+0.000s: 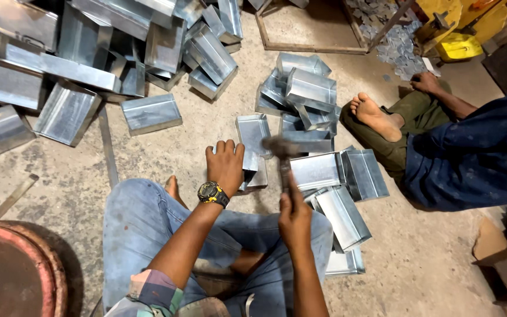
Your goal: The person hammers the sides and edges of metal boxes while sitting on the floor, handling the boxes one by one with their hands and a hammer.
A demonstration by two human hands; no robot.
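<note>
On the concrete floor, left hand (225,165) presses a tin box (252,144) flat – right hand (294,220) grips a hammer (281,154) (boxes (324,176) crowd around)

Just one view here, a head cam worn by the person sitting on the concrete floor (148,152), looking steeply down over their own jeans-covered knees. It sits close: the left hand (225,164) and right hand (294,220) fill the lower middle, forearms running off the bottom edge. Taking the hammer (281,154) as the landmark, the frame faces forward past it to a heap of shiny sheet-metal boxes (89,53) up and to the left, with a co-worker's bare foot (377,117) to its right. A rusty round drum (13,270) sits far lower left of it. No second view to overlap with.
</note>
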